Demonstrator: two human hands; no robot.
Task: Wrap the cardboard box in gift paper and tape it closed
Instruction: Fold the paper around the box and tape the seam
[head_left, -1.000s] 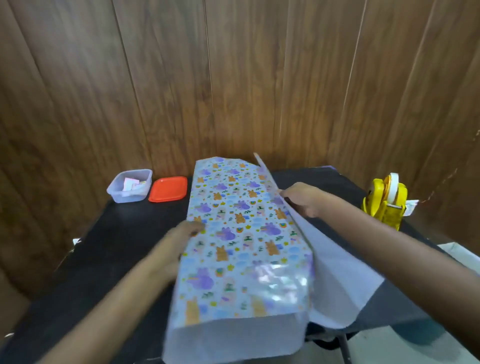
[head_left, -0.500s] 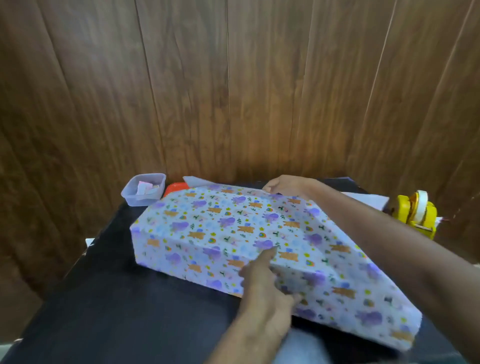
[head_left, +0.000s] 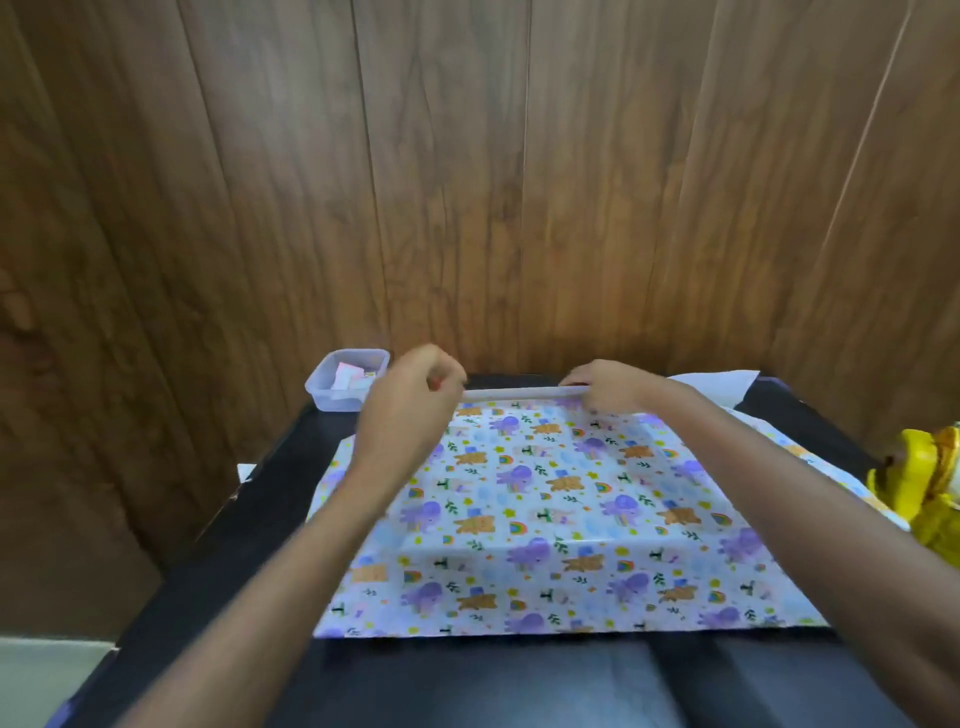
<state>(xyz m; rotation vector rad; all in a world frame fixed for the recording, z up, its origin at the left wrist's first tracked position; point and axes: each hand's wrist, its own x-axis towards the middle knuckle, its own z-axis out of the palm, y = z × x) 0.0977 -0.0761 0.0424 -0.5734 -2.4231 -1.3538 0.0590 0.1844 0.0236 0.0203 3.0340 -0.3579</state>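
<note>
Head view: gift paper (head_left: 550, 519), printed side up, lies spread over the middle of the black table (head_left: 270, 499). The cardboard box is not visible anywhere; the paper humps up with a straight crease running across it nearer the front, so anything beneath is fully covered.

Both hands are at the paper's far edge, apart. The edge is turned up there, showing a narrow white strip (head_left: 511, 393) of the underside between them. The left hand (head_left: 415, 400) has its fingers curled at the strip's left end, pinching it; slightly blurred. The right hand (head_left: 608, 387) grips the strip's right end, fingers curled over the top. Both forearms reach out over the sheet.

More white underside sticks out behind the right wrist, at the back right of the table.

A clear plastic tub (head_left: 345, 379) with pink and white bits inside sits at the back left, just beside the left hand. A yellow tape dispenser (head_left: 924, 483) is at the right edge, blurred. Wood panel wall (head_left: 467, 182) behind.
</note>
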